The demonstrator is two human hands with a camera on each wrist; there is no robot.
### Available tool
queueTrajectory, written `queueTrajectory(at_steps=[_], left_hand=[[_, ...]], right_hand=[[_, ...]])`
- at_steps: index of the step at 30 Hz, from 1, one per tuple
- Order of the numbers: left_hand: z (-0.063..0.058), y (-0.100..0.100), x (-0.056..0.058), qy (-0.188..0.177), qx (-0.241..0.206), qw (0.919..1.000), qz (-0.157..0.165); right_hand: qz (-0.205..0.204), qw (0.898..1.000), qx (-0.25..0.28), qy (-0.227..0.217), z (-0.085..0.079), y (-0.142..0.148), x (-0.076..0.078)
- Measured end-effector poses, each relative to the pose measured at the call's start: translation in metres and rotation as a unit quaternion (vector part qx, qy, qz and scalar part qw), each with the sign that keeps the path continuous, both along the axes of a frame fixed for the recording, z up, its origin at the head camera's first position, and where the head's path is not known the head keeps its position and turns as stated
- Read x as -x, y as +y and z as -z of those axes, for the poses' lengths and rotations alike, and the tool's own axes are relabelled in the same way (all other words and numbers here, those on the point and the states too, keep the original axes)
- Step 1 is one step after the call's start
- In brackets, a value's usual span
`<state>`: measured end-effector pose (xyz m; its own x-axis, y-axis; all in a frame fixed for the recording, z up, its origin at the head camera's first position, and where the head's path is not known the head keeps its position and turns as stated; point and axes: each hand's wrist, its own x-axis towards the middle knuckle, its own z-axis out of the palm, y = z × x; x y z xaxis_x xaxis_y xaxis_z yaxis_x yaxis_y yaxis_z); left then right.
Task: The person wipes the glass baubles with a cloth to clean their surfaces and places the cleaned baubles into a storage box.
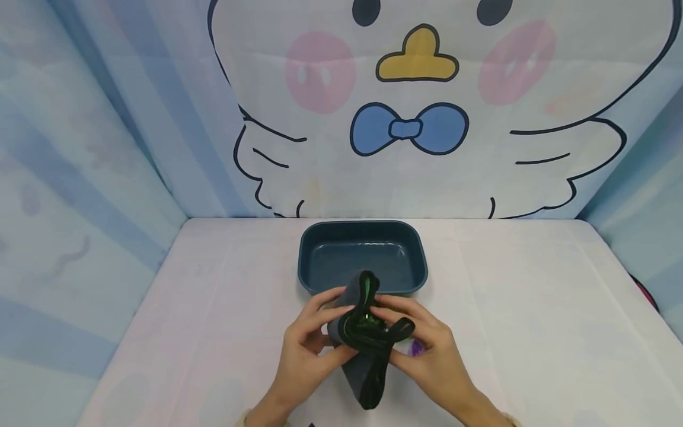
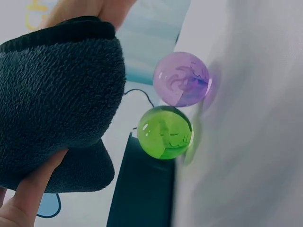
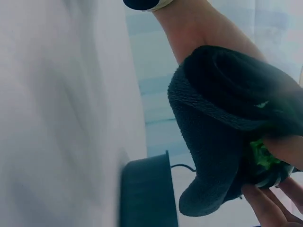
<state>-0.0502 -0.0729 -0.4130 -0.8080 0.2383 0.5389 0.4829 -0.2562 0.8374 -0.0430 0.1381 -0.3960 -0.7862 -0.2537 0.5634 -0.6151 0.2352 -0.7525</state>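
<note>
A dark grey plush towel [image 1: 358, 372], folded and bunched, is up between both hands in front of the tub. My left hand [image 1: 306, 344] grips its left side, thumb and fingers bent round the folds. Inside the folds sits a clear green ball [image 3: 263, 156], mostly covered by cloth. On the other side my right hand [image 1: 434, 341] holds that ball, thumb and fingertips around it and against the towel. Under the hands, a clear purple ball [image 2: 181, 79] and another clear green ball [image 2: 165, 132] lie side by side on the table; the head view mostly hides them.
Behind the hands stands a dark teal rectangular tub [image 1: 347, 256], with the towel overlapping its front rim in the head view. A pale cloth covers the table [image 1: 533, 332]. A curtain printed with a cartoon figure [image 1: 409, 178] hangs along the back edge.
</note>
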Motion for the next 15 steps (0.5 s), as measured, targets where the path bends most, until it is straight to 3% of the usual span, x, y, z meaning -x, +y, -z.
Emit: queueTrajectory(at_steps=[7,11,15], left_hand=[[0.0006,-0.0001,0.0012,-0.017,0.007,0.9996,0.022],[-0.0002,-0.0009,-0.0003,-0.044,0.022,0.9984,0.029],[-0.0003,-0.0021,-0.0013,-0.064,0.029,0.9971,0.028]], right_hand=[[-0.041,0.999,0.018,-0.025,0.0013,0.0044,0.0055],[-0.048,0.996,0.024,-0.068,0.0016,0.0060,0.0065],[-0.049,0.996,0.027,-0.076,0.0015,0.0062,0.0072]])
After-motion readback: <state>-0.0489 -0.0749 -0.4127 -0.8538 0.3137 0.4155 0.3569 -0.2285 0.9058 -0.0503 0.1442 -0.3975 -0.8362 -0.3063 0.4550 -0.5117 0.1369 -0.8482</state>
